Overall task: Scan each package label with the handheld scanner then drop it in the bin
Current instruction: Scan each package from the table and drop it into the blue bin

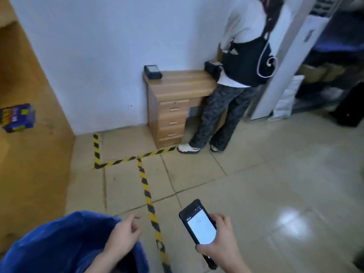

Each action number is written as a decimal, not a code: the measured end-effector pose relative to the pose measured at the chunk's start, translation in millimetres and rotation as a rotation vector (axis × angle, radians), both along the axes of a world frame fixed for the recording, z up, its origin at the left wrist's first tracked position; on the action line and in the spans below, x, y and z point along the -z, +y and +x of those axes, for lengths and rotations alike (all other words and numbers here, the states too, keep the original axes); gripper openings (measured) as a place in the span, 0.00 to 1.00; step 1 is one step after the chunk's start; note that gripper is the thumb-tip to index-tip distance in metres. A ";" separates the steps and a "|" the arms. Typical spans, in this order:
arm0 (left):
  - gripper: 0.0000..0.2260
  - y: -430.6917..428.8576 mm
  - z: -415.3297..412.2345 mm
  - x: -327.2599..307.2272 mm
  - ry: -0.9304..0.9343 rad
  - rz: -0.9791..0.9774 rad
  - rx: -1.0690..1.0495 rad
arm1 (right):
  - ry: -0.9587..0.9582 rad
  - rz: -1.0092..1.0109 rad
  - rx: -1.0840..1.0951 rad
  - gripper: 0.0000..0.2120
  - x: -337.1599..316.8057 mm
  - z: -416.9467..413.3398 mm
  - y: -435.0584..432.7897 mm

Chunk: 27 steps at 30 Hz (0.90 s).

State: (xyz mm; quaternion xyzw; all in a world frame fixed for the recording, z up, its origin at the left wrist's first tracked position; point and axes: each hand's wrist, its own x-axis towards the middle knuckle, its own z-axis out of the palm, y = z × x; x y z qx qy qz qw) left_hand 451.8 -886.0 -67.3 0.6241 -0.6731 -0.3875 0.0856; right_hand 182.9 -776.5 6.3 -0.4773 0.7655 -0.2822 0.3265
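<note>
At the lower centre of the frame, the right hand (220, 241) wraps its fingers round the handheld scanner (199, 223), lit screen facing up. To its left, the left hand (123, 235) hangs with fingers loosely curled, holding nothing, just above the rim of a blue bag (59, 243) in the lower left corner. Neither hand carries a package, so this one looks scanned and let go; any others are out of sight. The package (17, 117) shows at the left edge against brown cardboard (35, 154). It is a small purple-blue box with yellow print, blurred; I cannot tell whether it is airborne or resting.
</note>
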 end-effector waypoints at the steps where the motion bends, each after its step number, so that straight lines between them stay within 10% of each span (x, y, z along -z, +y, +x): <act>1: 0.13 -6.9 -27.7 -9.2 0.004 -0.015 0.071 | 0.011 -0.023 0.058 0.30 -10.9 -20.1 12.6; 27: 0.16 269.2 -678.9 -91.6 0.197 -0.111 1.323 | 0.124 0.004 1.274 0.33 -66.0 -366.0 432.7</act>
